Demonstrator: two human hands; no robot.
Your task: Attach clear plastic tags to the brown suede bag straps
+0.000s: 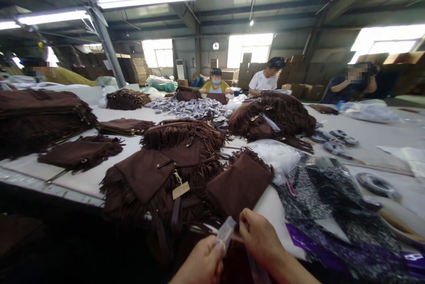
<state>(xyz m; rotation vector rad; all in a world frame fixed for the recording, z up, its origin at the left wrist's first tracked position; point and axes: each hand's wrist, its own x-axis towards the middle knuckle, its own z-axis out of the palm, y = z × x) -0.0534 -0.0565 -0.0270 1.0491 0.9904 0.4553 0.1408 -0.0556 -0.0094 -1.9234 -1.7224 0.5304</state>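
Observation:
My left hand (203, 259) is closed around a clear plastic wrapping (226, 232), whose crumpled end sticks up past the thumb. Close beside it, my right hand (260, 239) has its fingers curled in a pinch; what they hold is hidden. A greyish strip (257, 270) hangs below the right hand. Just beyond both hands lies a dark brown pouch (241, 182) with a fringe. To its left, a fringed brown bag (142, 175) carries a tan paper tag (180, 190) and a zip pull.
Stacks of brown fringed bags (43, 116) line the left, with another heap (272, 118) at centre right. Grey wrapped coils (192, 108) are piled farther back. Patterned black-and-white plastic (325, 200) lies right of my hands. Several people work around the table.

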